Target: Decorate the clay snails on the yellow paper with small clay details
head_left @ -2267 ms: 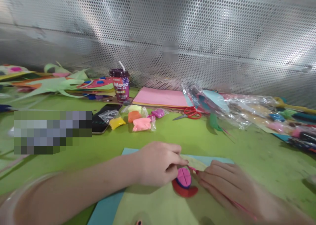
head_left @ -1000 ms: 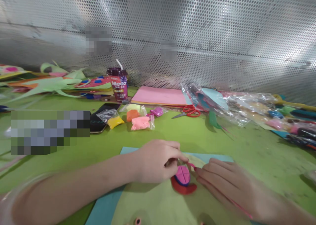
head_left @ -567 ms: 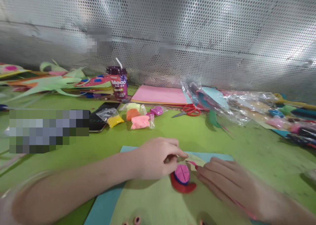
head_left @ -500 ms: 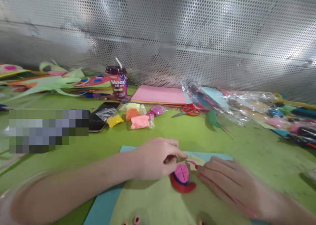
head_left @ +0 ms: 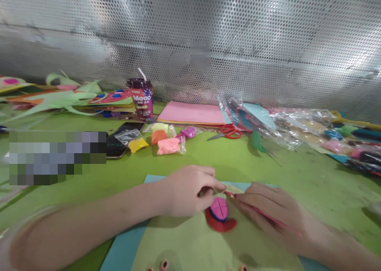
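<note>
My right hand (head_left: 276, 211) is closed around a thin pink modelling tool (head_left: 272, 218), whose tip points left toward my left fingertip. My left hand (head_left: 190, 189) lies across the paper, index finger stretched out and thumb apart from it. The left thumb is beside a pink clay disc (head_left: 219, 208) with a cross pressed into it and a dark blue rim. Under the disc curves a red clay piece (head_left: 224, 226). Both sit on a pale green paper shape (head_left: 175, 243) over a blue sheet (head_left: 120, 245). Small clay pieces with dark centres (head_left: 164, 264) show at the bottom edge.
Bags of coloured clay (head_left: 169, 146), red-handled scissors (head_left: 229, 131) and a dark phone (head_left: 120, 144) lie beyond the paper. Behind stand a purple cup (head_left: 143, 100) with a straw and pink sheets (head_left: 192, 113). Plastic wrapping (head_left: 285, 130) lies to the right.
My right hand has shifted slightly up and left, and the tool now lies at a flatter angle with more of its shaft showing. My left hand stays where it was.
</note>
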Action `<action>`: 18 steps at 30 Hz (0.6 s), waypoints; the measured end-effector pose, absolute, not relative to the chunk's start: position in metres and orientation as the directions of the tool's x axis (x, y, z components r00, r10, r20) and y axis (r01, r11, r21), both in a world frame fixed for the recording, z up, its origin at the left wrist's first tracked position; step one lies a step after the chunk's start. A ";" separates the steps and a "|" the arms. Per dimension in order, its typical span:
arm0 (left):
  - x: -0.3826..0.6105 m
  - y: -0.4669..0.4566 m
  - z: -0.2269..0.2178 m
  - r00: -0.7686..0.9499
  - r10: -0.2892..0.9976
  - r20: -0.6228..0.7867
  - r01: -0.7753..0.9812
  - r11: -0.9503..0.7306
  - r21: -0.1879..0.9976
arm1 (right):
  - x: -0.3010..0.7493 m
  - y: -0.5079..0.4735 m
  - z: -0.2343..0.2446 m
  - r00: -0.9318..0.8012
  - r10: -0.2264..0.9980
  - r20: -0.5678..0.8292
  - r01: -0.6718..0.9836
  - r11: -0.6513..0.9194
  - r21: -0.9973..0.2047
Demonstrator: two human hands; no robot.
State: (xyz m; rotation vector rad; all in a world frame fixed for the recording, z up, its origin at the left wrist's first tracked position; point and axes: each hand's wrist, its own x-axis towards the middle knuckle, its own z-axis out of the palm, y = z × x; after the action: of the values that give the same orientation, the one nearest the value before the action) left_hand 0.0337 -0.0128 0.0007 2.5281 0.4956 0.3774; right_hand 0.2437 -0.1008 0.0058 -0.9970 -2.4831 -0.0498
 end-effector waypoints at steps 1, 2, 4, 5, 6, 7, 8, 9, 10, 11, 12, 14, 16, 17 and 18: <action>0.034 -0.013 0.001 0.893 0.420 0.159 0.273 -0.789 0.550 | 0.243 -0.101 0.006 -0.633 0.641 0.434 0.658 0.741 -0.135; 0.034 -0.013 0.001 0.893 0.423 0.154 0.278 -0.787 0.551 | 0.243 -0.101 0.007 -0.637 0.636 0.436 0.651 0.746 -0.139; 0.034 -0.014 0.002 0.892 0.428 0.147 0.286 -0.785 0.550 | 0.244 -0.102 0.007 -0.638 0.635 0.436 0.643 0.750 -0.152; 0.034 -0.014 0.002 0.891 0.428 0.149 0.286 -0.786 0.548 | 0.245 -0.102 0.007 -0.638 0.634 0.436 0.641 0.752 -0.155; 0.034 -0.014 0.002 0.892 0.425 0.150 0.283 -0.787 0.548 | 0.245 -0.102 0.006 -0.640 0.632 0.437 0.638 0.754 -0.157; 0.035 -0.014 0.002 0.892 0.425 0.152 0.282 -0.788 0.547 | 0.246 -0.102 0.006 -0.640 0.631 0.439 0.636 0.755 -0.158; 0.035 -0.014 0.002 0.893 0.423 0.153 0.280 -0.789 0.547 | 0.247 -0.103 0.006 -0.642 0.629 0.439 0.634 0.757 -0.159; 0.035 -0.014 0.002 0.893 0.423 0.154 0.279 -0.788 0.549 | 0.248 -0.103 0.005 -0.644 0.627 0.439 0.631 0.759 -0.159; 0.035 -0.014 0.002 0.894 0.422 0.153 0.277 -0.787 0.551 | 0.249 -0.103 0.005 -0.646 0.629 0.432 0.631 0.759 -0.160; 0.035 -0.014 0.002 0.894 0.420 0.152 0.276 -0.786 0.553 | 0.249 -0.102 0.005 -0.648 0.631 0.426 0.632 0.758 -0.160; 0.034 -0.014 0.001 0.895 0.421 0.151 0.276 -0.786 0.553 | 0.250 -0.102 0.005 -0.650 0.631 0.423 0.633 0.758 -0.159; 0.034 -0.013 0.001 0.894 0.419 0.158 0.272 -0.789 0.551 | 0.249 -0.101 0.005 -0.651 0.632 0.420 0.636 0.757 -0.153; 0.034 -0.013 0.001 0.894 0.419 0.162 0.272 -0.793 0.546 | 0.249 -0.101 0.005 -0.657 0.625 0.422 0.632 0.761 -0.144; 0.034 -0.013 0.001 0.893 0.419 0.165 0.272 -0.793 0.545 | 0.248 -0.100 0.005 -0.662 0.614 0.430 0.638 0.762 -0.107; 0.034 -0.013 0.001 0.893 0.420 0.164 0.273 -0.793 0.545 | 0.248 -0.101 0.006 -0.669 0.602 0.436 0.643 0.763 -0.067</action>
State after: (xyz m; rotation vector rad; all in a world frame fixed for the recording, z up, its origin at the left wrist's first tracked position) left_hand 0.0343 -0.0127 0.0006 2.5322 0.5000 0.3780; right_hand 0.2478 -0.1006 0.0057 -0.9430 -2.5213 -0.1274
